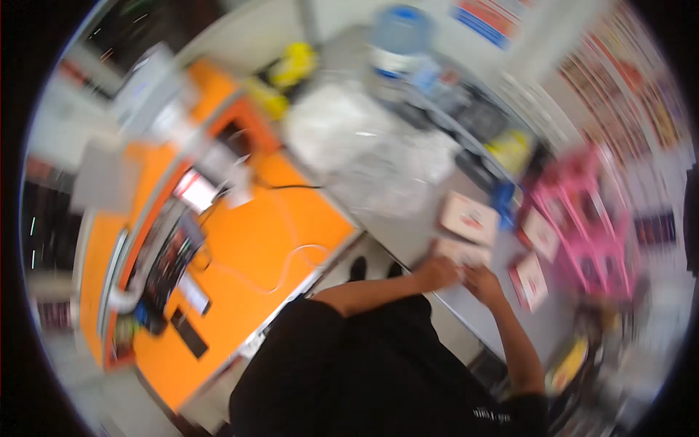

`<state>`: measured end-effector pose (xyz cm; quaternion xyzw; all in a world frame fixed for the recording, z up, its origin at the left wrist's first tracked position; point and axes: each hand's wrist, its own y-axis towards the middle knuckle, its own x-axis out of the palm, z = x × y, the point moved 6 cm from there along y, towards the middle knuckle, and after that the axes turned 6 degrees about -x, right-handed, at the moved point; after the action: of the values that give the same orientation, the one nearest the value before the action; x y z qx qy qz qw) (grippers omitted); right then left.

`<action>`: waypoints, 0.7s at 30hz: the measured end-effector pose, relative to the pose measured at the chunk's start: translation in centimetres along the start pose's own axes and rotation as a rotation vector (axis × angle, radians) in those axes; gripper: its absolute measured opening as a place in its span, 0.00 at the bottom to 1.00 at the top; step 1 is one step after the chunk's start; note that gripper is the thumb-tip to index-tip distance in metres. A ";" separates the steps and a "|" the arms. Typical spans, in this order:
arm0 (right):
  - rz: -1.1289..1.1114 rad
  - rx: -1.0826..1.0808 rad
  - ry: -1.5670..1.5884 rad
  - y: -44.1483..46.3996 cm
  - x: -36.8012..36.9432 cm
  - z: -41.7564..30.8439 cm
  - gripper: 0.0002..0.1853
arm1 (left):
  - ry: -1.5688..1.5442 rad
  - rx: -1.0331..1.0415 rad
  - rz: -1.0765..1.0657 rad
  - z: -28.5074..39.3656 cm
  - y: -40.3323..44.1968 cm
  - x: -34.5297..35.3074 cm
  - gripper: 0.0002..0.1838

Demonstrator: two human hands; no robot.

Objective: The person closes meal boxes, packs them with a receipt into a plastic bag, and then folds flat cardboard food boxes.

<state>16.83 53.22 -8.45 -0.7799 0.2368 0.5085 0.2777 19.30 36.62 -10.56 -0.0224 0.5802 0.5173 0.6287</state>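
Grey counter point(413, 239), right side: left hand point(437, 273) and right hand point(482, 283) meet at nearer pale box point(462, 252), grips too blurred to tell; apparently handling it, next needing steadiness.

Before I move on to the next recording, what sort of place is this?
Perhaps a small shop or its service counter, though blur leaves that unsure: a long orange desk, pale boxes and a pink rack suggest it.

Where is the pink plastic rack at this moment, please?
In the head view, the pink rack is on the right side, just right of one pale box and a second pale box, and farther right than the right hand.
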 end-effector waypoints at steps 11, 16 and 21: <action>-0.360 0.099 0.008 4.8 -5.0 -3.9 0.27 | -0.593 -0.795 -0.148 -10.1 0.0 -15.6 0.13; -0.067 0.009 0.059 11.2 -12.1 -8.7 0.24 | 0.379 -1.326 1.143 -25.3 -14.7 -40.2 0.32; 0.307 -0.316 0.191 23.2 -18.9 -22.5 0.13 | -0.195 -1.114 1.198 -33.7 -20.8 -43.6 0.18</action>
<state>9.57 22.68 11.95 -0.8130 0.2955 0.4994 0.0480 18.63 -21.40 -0.61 0.0271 0.0950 0.9767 0.1905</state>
